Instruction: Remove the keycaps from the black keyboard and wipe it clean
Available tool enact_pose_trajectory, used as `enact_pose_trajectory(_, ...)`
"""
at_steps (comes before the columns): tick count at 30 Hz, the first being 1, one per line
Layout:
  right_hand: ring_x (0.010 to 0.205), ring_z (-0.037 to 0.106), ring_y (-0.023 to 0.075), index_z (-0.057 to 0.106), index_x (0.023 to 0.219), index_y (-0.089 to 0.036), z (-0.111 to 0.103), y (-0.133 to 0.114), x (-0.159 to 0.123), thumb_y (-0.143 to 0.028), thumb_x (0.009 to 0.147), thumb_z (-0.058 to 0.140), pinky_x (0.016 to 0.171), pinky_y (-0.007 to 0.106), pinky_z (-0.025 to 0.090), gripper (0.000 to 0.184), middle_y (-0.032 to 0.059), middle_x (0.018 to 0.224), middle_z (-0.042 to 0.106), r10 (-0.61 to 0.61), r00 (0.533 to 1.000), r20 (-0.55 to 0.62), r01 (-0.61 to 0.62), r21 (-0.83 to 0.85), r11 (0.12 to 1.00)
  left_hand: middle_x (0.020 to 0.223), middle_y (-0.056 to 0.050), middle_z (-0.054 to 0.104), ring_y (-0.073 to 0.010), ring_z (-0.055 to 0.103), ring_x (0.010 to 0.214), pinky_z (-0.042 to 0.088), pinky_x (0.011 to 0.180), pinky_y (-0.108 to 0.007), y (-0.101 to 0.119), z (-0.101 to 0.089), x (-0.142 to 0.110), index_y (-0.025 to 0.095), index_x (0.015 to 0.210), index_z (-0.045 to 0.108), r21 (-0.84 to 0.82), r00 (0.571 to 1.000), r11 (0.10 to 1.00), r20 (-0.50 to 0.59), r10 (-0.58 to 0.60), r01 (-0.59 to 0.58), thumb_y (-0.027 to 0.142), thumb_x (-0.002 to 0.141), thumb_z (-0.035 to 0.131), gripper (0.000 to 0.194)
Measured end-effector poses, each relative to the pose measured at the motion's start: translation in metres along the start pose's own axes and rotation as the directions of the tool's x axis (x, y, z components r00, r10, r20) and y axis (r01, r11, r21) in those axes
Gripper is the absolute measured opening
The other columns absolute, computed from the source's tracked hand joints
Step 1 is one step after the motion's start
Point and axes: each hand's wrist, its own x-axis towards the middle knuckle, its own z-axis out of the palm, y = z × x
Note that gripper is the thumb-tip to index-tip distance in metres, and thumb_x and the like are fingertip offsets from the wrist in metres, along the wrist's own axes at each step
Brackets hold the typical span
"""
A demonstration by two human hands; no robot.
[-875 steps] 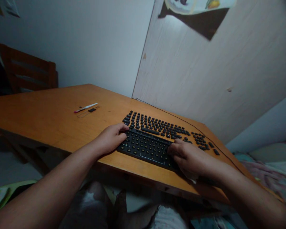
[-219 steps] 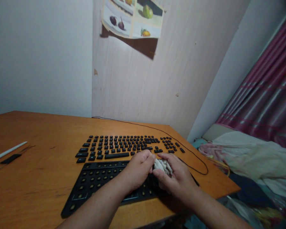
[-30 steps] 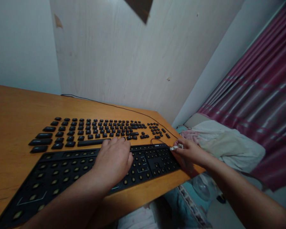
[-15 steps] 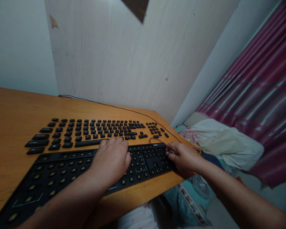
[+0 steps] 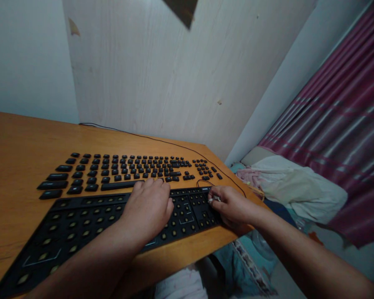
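Observation:
A black keyboard (image 5: 90, 224) stripped of its keycaps lies along the front of the desk, its yellowish key stems showing. My left hand (image 5: 148, 203) lies flat across its middle, palm down, fingers reaching its back edge and covering the keys beneath. At the right end, over the number pad, my right hand (image 5: 226, 203) is closed in a pinch. Between its fingertips shows a small white wad (image 5: 214, 199), too little in view to tell its material. Behind the keyboard, loose black keycaps (image 5: 115, 171) sit in rows in keyboard order, with the long space bar (image 5: 120, 185) nearest.
The wooden desk (image 5: 21, 145) meets a pale wall panel (image 5: 143, 74) at the back. A thin black cable (image 5: 162, 140) runs along behind the keycaps. Right of the desk are piled bedding (image 5: 293, 182) and a purple curtain (image 5: 339, 124). Turquoise cloth (image 5: 246, 265) hangs below the desk edge.
My right hand has slid a little left along the keyboard's right end, still pinching the white wad. My left hand keeps its place on the keyboard. The view has shifted slightly.

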Motion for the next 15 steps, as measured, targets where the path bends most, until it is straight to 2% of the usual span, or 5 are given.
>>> enact_pose_trajectory(10, 0.073, 0.058, 0.0160, 0.061, 0.084, -0.021, -0.005, 0.028, -0.001, -0.018, 0.075, 0.056, 0.065, 0.023, 0.037, 0.011, 0.0004, 0.080, 0.066, 0.126, 0.992, -0.030, -0.128, -0.084, 0.988, 0.096, -0.012, 0.064, -0.0288, 0.055, 0.098, 0.038, 0.086, -0.042, -0.002, 0.001, 0.000, 0.018, 0.090, 0.063, 0.015, 1.000, 1.000, -0.010, 0.015, -0.015, 0.031, 0.088, 0.045, 0.022)
enact_pose_trajectory(15, 0.070, 0.058, 0.0158, 0.061, 0.083, -0.020, -0.009, 0.043, -0.006, -0.018, 0.076, 0.056, 0.061, 0.023, 0.035, 0.008, 0.0010, 0.076, 0.065, 0.184, 0.981, -0.056, -0.189, -0.104, 0.976, 0.096, -0.011, 0.063, -0.0284, 0.055, 0.099, 0.038, 0.087, -0.042, -0.002, 0.002, 0.000, 0.019, 0.090, 0.062, 0.021, 1.000, 1.000, -0.013, 0.012, -0.012, 0.030, 0.089, 0.045, 0.021)
